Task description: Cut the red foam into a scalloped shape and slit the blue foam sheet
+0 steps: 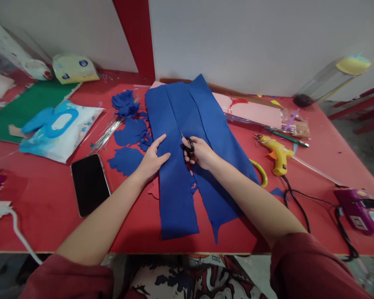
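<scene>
A large blue sheet [177,187], paper or thin foam, lies across the middle of the table, slit from its near edge up to about the middle. My right hand [198,153] grips the black-handled scissors [189,146], their blades at the upper end of the slit, partly hidden by the sheet. My left hand [154,158] rests on the sheet's left strip with fingers spread. Left of the sheet lie blue petal-shaped cutouts [127,161] and a blue paper flower [124,103].
A phone [90,185], a wipes pack [60,131] and silver wires [107,133] are on the left. To the right lie a yellow glue gun [277,153] with its cord, a yellow ring-shaped handle [261,172], a purple power box [360,211] and pink sheets [249,110].
</scene>
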{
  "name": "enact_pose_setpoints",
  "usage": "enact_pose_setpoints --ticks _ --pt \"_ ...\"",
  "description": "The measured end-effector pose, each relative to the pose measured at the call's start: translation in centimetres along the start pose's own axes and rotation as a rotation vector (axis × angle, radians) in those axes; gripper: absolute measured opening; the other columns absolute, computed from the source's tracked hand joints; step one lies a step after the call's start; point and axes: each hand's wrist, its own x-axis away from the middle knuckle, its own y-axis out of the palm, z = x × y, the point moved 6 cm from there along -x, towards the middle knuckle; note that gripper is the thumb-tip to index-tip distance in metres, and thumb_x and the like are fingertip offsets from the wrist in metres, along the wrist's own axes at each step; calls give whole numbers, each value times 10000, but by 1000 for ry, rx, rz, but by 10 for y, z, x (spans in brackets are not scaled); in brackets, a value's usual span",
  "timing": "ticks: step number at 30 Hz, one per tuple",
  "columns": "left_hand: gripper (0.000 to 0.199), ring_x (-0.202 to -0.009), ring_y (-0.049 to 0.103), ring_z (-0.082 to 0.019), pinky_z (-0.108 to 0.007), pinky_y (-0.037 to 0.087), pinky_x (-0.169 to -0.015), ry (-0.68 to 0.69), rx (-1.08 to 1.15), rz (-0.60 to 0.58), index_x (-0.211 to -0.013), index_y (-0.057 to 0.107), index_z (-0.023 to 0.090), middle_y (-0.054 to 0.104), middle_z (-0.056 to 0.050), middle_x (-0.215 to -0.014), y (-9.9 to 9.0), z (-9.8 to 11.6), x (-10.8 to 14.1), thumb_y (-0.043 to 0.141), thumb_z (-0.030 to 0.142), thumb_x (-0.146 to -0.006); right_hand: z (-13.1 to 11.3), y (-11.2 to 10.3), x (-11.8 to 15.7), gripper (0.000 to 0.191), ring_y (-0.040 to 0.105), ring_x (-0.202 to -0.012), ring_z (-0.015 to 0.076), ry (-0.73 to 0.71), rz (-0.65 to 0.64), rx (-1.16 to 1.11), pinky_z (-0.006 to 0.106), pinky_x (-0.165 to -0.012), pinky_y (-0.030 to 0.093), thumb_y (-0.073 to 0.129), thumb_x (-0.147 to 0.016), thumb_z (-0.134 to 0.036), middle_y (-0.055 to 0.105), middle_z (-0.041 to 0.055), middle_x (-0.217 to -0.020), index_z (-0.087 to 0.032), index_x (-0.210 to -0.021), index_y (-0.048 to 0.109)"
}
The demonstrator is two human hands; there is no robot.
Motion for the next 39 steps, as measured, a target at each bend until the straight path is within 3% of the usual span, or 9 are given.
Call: enact_pose_setpoints --ticks 8,14,26,39 --pt "715 -1266 420 -276 -477 335 -1072 -43 30 -1 -1334 385 169 414 -105 -1405 1 -2 0 655 217 -673 -9 2 2 268 501 -342 98 66 -31 61 174 -317 364 469 -884 -420 482 -60 -418 -204 -739 404" --pt "749 -1188 501 -279 -479 386 -1030 -75 68 -1 -1342 360 147 473 -137 -1343 3 -3 1 663 228 -661 -17 2 0 337 523 -364 102 152 -56 134 183 -344 360 451 -878 -464 518 -27 -448 -178 -699 455" --pt "707 -1290 388 -275 -468 309 -1089 -44 22 -3 -1326 391 160 399 -112 -1412 1 -1 1 653 214 -671 -3 -1 -6 345 519 -365 101 143 -97 -13 177 -334 364 396 -892 -468 510 -40 -437 -197 -688 453" --pt "692 -1288 389 -277 -469 309 -1089 -33 10 -5 -1326 402 169 381 -98 -1428 1 0 1 648 222 -681 -3 1 -6 304 490 -347 88 90 -63 -46 173 -322 324 460 -871 -454 493 -53 -433 -200 -706 430"
